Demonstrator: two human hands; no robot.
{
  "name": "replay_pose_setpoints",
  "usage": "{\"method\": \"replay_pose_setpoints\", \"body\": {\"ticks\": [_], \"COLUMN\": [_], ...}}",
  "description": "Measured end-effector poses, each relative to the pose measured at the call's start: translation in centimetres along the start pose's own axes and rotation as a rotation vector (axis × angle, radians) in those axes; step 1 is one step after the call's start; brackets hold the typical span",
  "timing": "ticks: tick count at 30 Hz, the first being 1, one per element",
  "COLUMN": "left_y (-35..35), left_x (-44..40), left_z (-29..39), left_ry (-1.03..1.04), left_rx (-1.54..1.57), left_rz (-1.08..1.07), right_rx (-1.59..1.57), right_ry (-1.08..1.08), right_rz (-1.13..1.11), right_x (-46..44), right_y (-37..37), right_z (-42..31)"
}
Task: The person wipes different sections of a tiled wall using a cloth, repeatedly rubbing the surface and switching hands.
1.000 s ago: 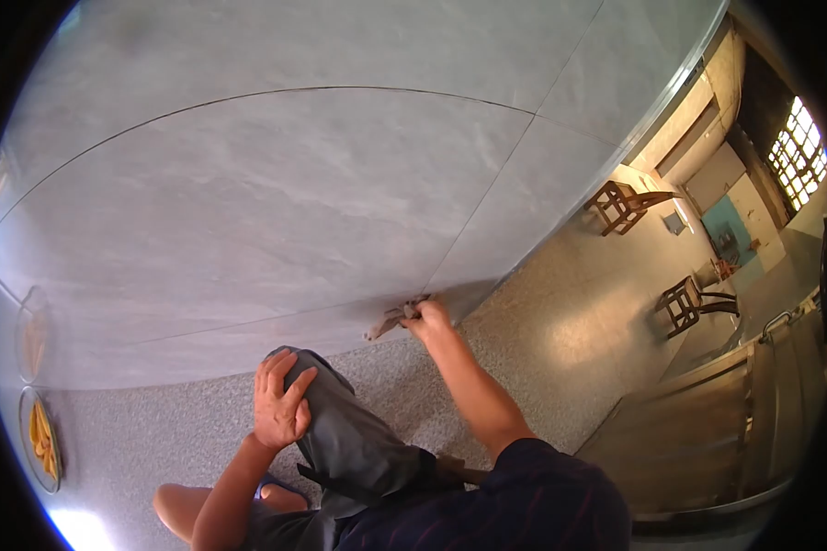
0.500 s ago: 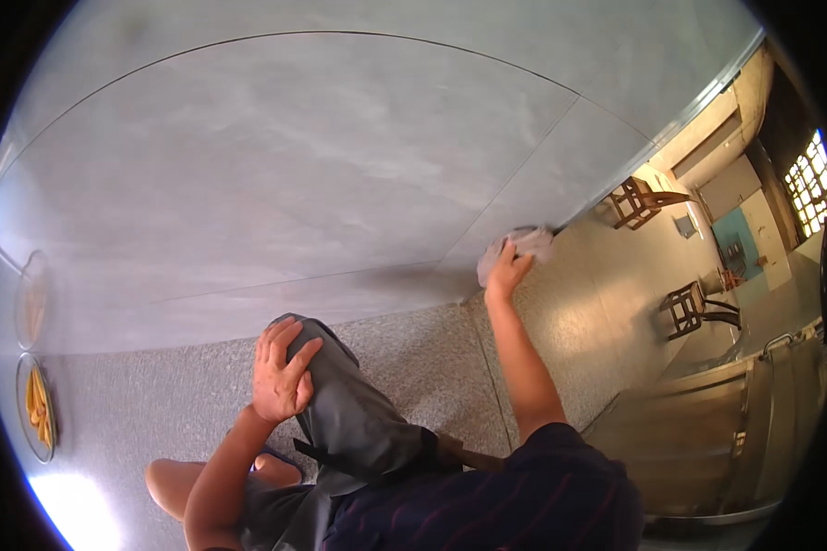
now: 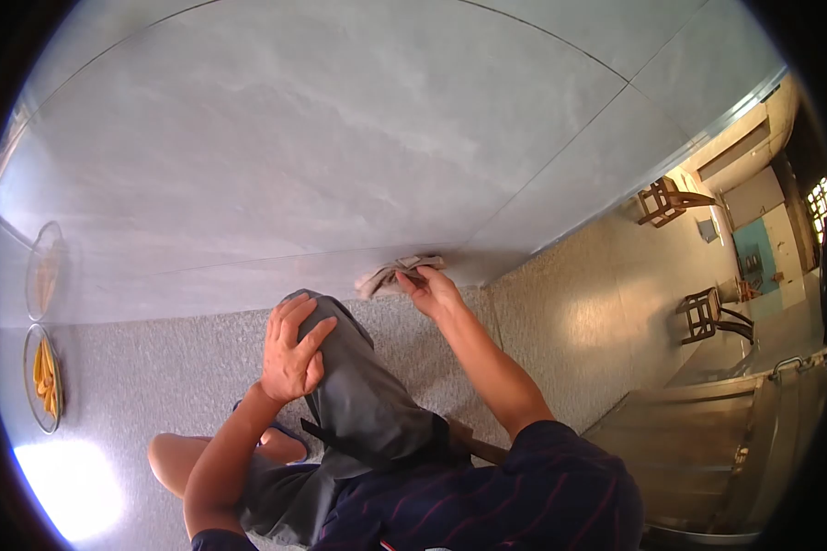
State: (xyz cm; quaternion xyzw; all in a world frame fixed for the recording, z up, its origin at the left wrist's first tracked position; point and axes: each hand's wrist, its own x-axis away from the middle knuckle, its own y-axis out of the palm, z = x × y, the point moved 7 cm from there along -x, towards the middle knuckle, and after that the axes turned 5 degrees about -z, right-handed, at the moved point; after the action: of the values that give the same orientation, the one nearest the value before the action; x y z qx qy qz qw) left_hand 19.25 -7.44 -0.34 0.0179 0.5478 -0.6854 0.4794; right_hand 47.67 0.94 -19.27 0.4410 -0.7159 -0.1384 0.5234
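My right hand [image 3: 429, 292] grips a crumpled greyish-pink cloth [image 3: 388, 277] and presses it against the lower part of a grey tiled wall [image 3: 276, 184], just above the floor. Part of the cloth is bunched between thumb and fingers. My left hand [image 3: 294, 349] rests on my bent knee in grey trousers [image 3: 368, 390], fingers stretched and somewhat apart, holding nothing.
On the left, a round dish of yellow pieces [image 3: 44, 378] sits on the speckled floor [image 3: 184, 376], mirrored in the shiny wall. Two wooden chairs [image 3: 703, 315] stand to the right, near a wooden panel with a metal handle [image 3: 698, 450].
My right hand has slid the cloth leftward along the wall, away from its right-hand corner. My left hand stays on the knee. The view has shifted slightly.
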Motion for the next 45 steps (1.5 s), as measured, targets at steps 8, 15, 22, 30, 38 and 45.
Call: {"method": "replay_pose_setpoints", "body": {"ticks": [8, 15, 22, 30, 38, 45], "left_y": [-0.4, -0.4, -0.7, -1.9, -6.5, -3.3], "left_x": [-0.1, 0.3, 0.0, 4.9, 6.1, 10.2], "left_z": [0.1, 0.0, 0.3, -6.8, -9.9, -12.6], "left_ry": [-0.024, -0.016, 0.015, -0.57, -0.837, -0.969], "left_rx": [-0.011, 0.002, 0.0, 0.526, 1.502, 1.618], "left_rz": [-0.025, -0.009, 0.006, 0.657, 0.664, 0.844], "right_rx": [1.827, 1.079, 0.869, -0.009, 0.881, 1.7], "right_ry": [-0.605, -0.787, -0.134, 0.382, 0.169, -0.342], "right_rz": [0.108, 0.064, -0.466, -0.608, -1.052, -0.981], "right_x": [-6.6, -9.3, -3.3, 8.1, 15.2, 14.3], "right_y": [-10.7, -17.0, 1.1, 19.6, 25.5, 24.8], "right_z": [-7.5, -12.6, 5.2, 12.2, 19.7, 19.6]}}
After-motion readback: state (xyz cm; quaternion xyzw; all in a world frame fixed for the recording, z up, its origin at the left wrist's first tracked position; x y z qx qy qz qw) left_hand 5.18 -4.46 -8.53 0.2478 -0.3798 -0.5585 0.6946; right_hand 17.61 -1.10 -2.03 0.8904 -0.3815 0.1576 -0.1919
